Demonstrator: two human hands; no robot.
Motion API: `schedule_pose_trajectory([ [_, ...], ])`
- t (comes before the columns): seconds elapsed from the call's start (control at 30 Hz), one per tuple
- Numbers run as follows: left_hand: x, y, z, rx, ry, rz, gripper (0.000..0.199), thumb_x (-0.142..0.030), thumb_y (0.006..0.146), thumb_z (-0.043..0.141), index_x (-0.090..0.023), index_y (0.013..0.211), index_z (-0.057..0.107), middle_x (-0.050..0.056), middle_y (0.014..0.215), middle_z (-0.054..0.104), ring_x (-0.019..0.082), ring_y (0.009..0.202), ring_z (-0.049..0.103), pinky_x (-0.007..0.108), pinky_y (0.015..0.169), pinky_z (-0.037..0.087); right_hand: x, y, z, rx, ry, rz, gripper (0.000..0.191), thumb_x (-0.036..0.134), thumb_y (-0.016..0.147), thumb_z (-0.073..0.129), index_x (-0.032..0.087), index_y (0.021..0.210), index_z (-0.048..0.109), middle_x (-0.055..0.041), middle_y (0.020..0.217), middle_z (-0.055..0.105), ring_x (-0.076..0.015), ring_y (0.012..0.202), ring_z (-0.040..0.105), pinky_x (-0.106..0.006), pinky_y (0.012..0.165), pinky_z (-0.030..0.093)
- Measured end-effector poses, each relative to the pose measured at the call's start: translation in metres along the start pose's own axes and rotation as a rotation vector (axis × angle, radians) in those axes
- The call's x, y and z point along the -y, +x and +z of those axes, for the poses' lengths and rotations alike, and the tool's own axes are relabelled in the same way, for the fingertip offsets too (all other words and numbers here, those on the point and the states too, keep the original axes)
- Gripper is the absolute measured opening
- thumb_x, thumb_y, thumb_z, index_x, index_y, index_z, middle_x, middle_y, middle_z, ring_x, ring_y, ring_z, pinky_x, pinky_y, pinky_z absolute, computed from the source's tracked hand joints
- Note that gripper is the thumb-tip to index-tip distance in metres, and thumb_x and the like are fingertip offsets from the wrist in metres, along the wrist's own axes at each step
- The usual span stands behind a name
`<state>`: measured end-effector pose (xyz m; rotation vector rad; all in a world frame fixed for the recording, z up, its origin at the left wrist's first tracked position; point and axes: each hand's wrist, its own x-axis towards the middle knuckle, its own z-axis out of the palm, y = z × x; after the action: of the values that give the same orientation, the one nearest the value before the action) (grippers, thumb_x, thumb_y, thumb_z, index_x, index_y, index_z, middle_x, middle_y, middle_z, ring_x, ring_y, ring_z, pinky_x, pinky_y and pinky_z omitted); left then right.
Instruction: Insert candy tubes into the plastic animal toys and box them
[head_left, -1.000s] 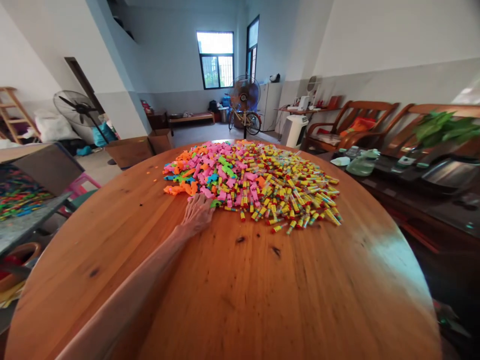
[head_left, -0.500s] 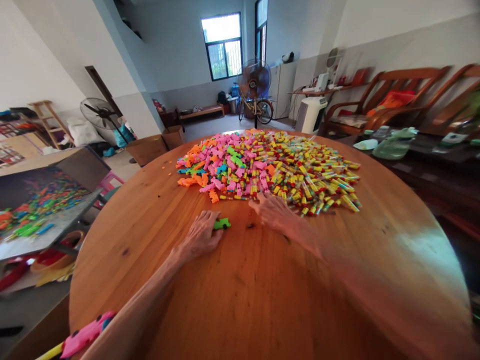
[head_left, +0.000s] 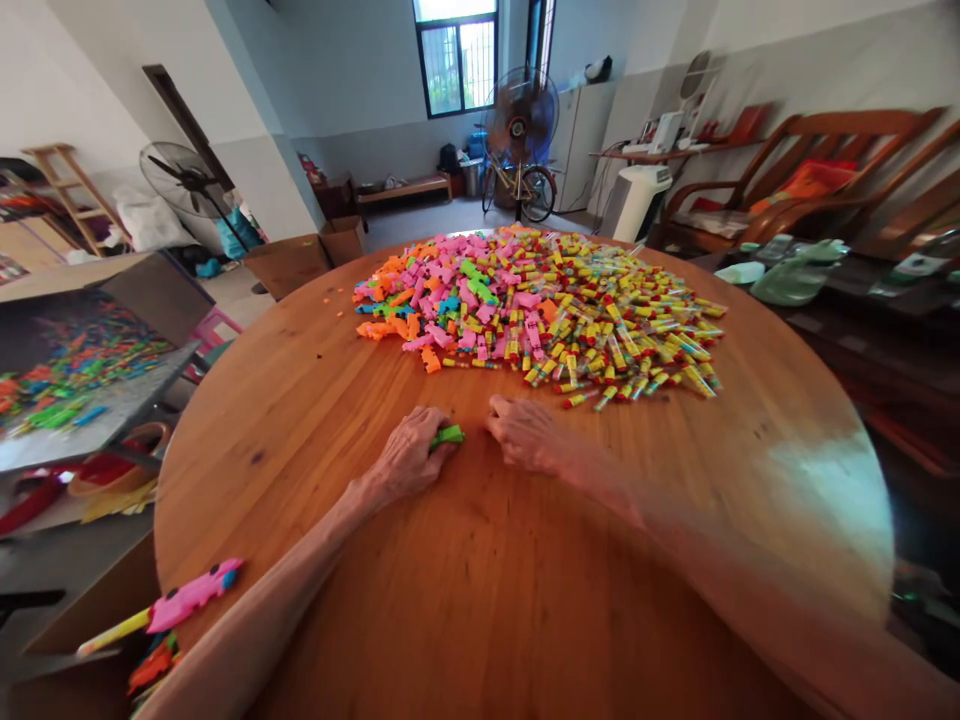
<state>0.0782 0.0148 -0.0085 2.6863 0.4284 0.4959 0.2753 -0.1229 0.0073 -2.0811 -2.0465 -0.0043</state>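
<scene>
My left hand (head_left: 411,447) is closed around a small green toy car (head_left: 450,435) just above the near middle of the table, and one end of the car sticks out past the fingers. To its right, my right hand (head_left: 525,432) has its fingers curled together; whatever they pinch is hidden. Beyond both hands lies a heap of pink, orange, green and blue toy cars (head_left: 442,290). It runs into a pile of clear tubes with yellow labels and red ends (head_left: 622,330) on the right.
The round wooden table (head_left: 480,590) fills the foreground. At its left edge lies a pink toy car (head_left: 193,597) with a yellow tube attached, above a cardboard box (head_left: 82,610). A side table (head_left: 135,390) holds more coloured pieces. A standing fan (head_left: 519,125) is at the back.
My right hand has drawn back from the edge of the pile toward me, and its fingers are now curled. My left hand still holds the green toy car. The view has tipped downward.
</scene>
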Motion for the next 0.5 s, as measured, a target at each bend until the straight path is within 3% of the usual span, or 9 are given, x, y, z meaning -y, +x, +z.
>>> schedule_pose_trajectory([
  [0.13,-0.003,-0.007,-0.002,0.010,-0.024,0.036,0.014,-0.030,0.098,0.055,-0.018,0.094,0.060,0.006,0.091,0.063,0.021,0.088,0.056,0.033,0.078,0.045,0.013,-0.004,-0.006,0.122,-0.058,-0.098,0.025,0.009,0.088,0.051,0.015,0.105,0.069,-0.0157,0.121,0.061,-0.0179,0.080,0.060,-0.030,0.066,0.043],
  [0.27,-0.003,-0.008,-0.002,0.002,-0.012,0.063,0.021,-0.032,0.101,0.053,-0.018,0.091,0.064,0.006,0.087,0.064,0.021,0.087,0.055,0.033,0.079,0.044,0.015,-0.003,-0.004,0.110,0.006,-0.106,0.032,0.008,0.091,0.047,0.014,0.118,0.065,-0.0123,0.110,0.063,-0.0198,0.087,0.061,-0.030,0.071,0.043],
  [0.5,-0.001,-0.011,0.003,-0.040,0.004,0.093,0.022,-0.032,0.102,0.051,-0.017,0.095,0.065,0.006,0.089,0.064,0.021,0.086,0.055,0.034,0.080,0.043,0.024,-0.008,-0.003,0.079,0.120,-0.103,0.029,0.011,0.095,0.049,0.012,0.119,0.065,-0.0116,0.107,0.064,-0.0200,0.091,0.061,-0.031,0.077,0.042],
])
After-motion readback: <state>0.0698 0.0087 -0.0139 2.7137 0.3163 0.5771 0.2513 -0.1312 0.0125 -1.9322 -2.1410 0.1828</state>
